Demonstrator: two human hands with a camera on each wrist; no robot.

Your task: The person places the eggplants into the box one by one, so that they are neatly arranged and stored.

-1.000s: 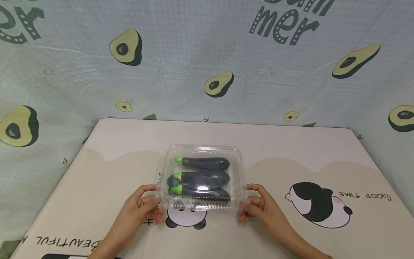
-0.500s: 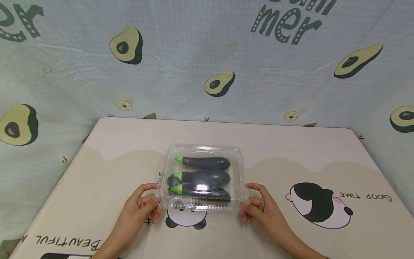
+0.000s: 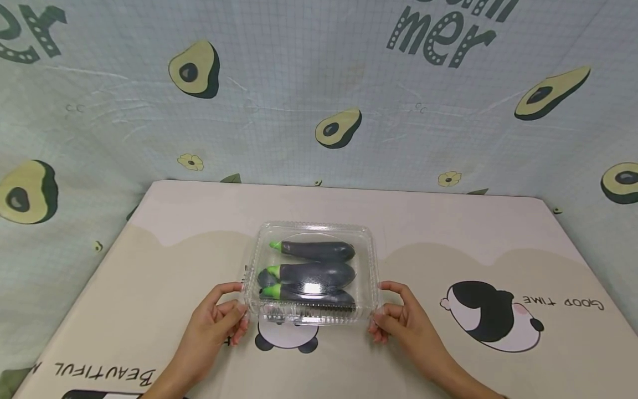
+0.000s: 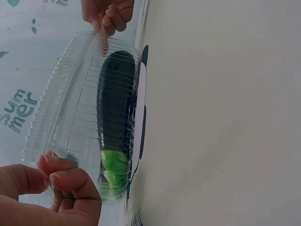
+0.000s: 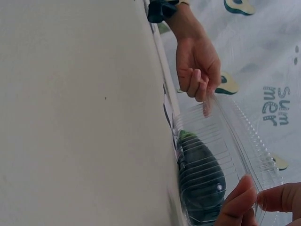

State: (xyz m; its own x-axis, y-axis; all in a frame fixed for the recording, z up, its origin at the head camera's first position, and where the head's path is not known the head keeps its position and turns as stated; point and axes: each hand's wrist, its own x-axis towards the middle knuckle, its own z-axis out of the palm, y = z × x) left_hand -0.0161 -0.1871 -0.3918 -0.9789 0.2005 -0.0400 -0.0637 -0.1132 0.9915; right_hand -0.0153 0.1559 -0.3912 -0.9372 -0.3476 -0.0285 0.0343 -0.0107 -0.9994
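Note:
A clear plastic clamshell box (image 3: pixel 366 260) lies with its lid down on the middle of the table. Inside it are several dark purple eggplants (image 3: pixel 316 274) with green stem ends pointing left. My left hand (image 3: pixel 211 324) pinches the rim at the box's near left corner between thumb and fingers. At the near right corner my right hand (image 3: pixel 406 324) pinches the rim the same way. In the left wrist view, the left thumb and fingers (image 4: pixel 70 181) meet on the rim. The right wrist view has the right fingertips (image 5: pixel 242 197) on the rim at the opposite end.
The tabletop (image 3: pixel 473 227) is covered with a beige and pale pink cloth. Printed on it are a panda, a dog (image 3: pixel 493 316) and lettering. Behind and at both sides hangs a pale curtain (image 3: pixel 279 66) with avocado prints. The table's far edge runs beyond the box.
Almost nothing differs; both hands keep their hold on the box's near corners and the box stays in place. The head view shifts very slightly.

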